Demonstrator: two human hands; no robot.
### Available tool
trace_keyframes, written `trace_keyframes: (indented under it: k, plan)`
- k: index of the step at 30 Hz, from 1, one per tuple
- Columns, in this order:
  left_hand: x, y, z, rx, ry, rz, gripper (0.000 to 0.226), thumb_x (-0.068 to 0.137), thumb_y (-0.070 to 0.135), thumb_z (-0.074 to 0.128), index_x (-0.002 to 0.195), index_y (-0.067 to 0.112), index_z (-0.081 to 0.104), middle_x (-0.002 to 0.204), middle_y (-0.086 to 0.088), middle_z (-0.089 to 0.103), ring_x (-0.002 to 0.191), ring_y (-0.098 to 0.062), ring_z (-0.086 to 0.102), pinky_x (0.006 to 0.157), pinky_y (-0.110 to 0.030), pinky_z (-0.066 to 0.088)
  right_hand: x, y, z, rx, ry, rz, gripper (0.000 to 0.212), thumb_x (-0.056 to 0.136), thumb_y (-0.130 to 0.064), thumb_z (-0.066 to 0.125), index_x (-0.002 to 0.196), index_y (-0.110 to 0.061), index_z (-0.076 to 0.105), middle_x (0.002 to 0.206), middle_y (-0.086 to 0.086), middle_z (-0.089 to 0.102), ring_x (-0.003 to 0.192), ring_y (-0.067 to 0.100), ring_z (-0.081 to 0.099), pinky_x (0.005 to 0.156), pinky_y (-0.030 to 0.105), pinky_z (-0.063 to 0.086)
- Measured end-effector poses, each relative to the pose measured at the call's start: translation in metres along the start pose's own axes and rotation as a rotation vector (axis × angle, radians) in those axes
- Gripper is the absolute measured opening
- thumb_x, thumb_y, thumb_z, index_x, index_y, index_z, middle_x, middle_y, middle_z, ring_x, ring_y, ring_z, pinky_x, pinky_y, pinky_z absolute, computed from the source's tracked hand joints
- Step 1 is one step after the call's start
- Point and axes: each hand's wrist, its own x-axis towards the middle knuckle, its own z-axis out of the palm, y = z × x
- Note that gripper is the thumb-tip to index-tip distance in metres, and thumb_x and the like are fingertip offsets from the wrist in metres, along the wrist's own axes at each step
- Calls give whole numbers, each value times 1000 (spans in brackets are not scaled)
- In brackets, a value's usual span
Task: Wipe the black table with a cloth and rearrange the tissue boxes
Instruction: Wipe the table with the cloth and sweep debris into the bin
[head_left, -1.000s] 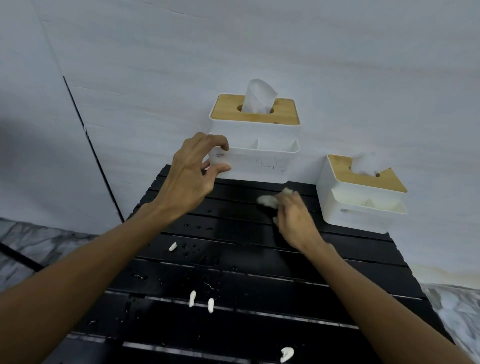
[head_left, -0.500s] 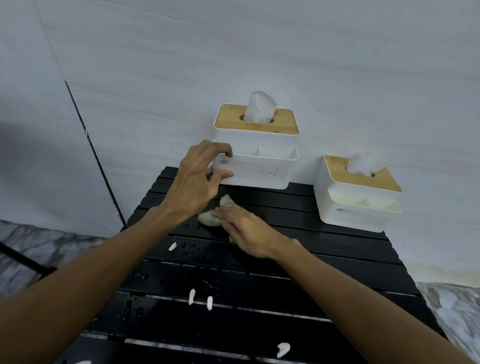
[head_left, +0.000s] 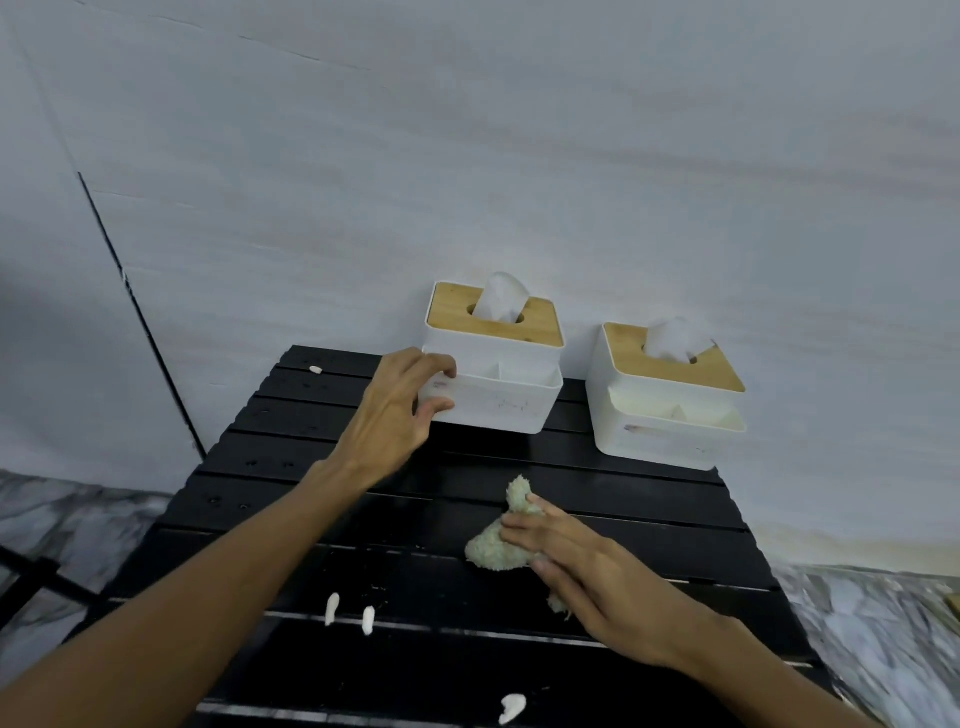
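Two white tissue boxes with wooden lids stand at the back of the black slatted table (head_left: 291, 467). My left hand (head_left: 400, 410) grips the left front corner of the left tissue box (head_left: 498, 374), which looks slightly raised off the slats. The right tissue box (head_left: 670, 400) stands apart at the back right against the wall. My right hand (head_left: 592, 566) presses a pale crumpled cloth (head_left: 498, 545) flat on the table's middle. Water drops wet the slats in front of the cloth.
Small white scraps lie on the table: two at the front (head_left: 332, 608), one at the near edge (head_left: 511, 706), one at the back left (head_left: 316, 369). A pale wall rises right behind the boxes. Marbled floor shows on both sides.
My right hand has dragged the cloth from just below the left box toward me and to the right. The left hand has kept its grip on the left box, which now sits lower, near the table.
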Motion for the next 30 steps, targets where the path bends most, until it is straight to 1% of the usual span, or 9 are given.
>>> trace_keyframes:
  k: [3, 6, 9, 13, 17, 21, 23, 26, 30]
  plan:
    - [-3, -2, 9, 19, 5, -6, 31, 84, 11, 74, 106, 23, 56, 106, 2, 56, 103, -18, 48, 80, -38, 53, -1, 1, 1, 2, -3, 1, 41, 111, -29, 38, 151, -24, 44, 158, -18, 37, 154, 4, 17, 126, 33, 22]
    - [-3, -2, 16, 19, 10, -1, 31, 84, 11, 74, 105, 24, 55, 107, 1, 58, 107, -19, 49, 81, -36, 51, 0, 1, 2, 9, -1, 3, 40, 111, -29, 38, 151, -25, 44, 158, -19, 37, 154, 3, 16, 126, 31, 21]
    - [-2, -2, 22, 10, -1, -4, 31, 84, 10, 75, 105, 23, 55, 108, 2, 59, 109, -20, 49, 82, -37, 52, -1, 0, 1, 17, 13, 2, 40, 111, -27, 39, 150, -24, 45, 157, -17, 39, 152, 0, 17, 126, 28, 18]
    - [-4, -3, 30, -17, -34, -31, 35, 83, 10, 75, 106, 26, 54, 110, 2, 59, 111, -20, 49, 84, -43, 55, 1, -4, -1, 16, 34, -18, 39, 110, -24, 40, 149, -20, 48, 154, -12, 44, 149, -4, 23, 125, 24, 17]
    - [-9, -5, 35, -23, -43, -63, 33, 84, 13, 75, 106, 25, 54, 110, 2, 60, 111, -20, 51, 85, -46, 55, 1, -3, -1, 12, 21, -12, 40, 110, -25, 40, 149, -21, 47, 154, -14, 44, 149, -3, 24, 125, 27, 19]
    - [-10, 0, 35, -15, -29, -90, 35, 82, 14, 77, 108, 22, 56, 112, -1, 62, 110, -21, 54, 87, -46, 54, 0, 0, 1, 20, 21, -9, 39, 111, -26, 40, 149, -24, 47, 155, -17, 41, 151, 0, 22, 125, 30, 22]
    - [-11, 3, 32, 25, -22, -93, 36, 81, 16, 77, 111, 20, 57, 114, -1, 62, 109, -20, 55, 89, -46, 52, 0, 2, 2, 28, 9, 2, 40, 111, -29, 39, 150, -29, 45, 156, -23, 37, 152, 1, 18, 125, 31, 24]
    - [-11, 7, 25, 45, -65, -107, 46, 84, 25, 75, 122, 25, 50, 124, 3, 59, 113, -18, 54, 91, -46, 52, 0, 3, 2, 31, 11, 7, 40, 110, -31, 39, 150, -33, 44, 156, -26, 36, 153, 1, 17, 125, 31, 25]
    - [-7, 9, 1, 104, -83, -46, 52, 89, 37, 69, 134, 26, 46, 137, 4, 48, 121, -16, 51, 92, -42, 53, 2, 0, 1, 29, 22, -3, 40, 110, -29, 41, 149, -27, 47, 155, -22, 40, 152, 0, 20, 125, 28, 22]
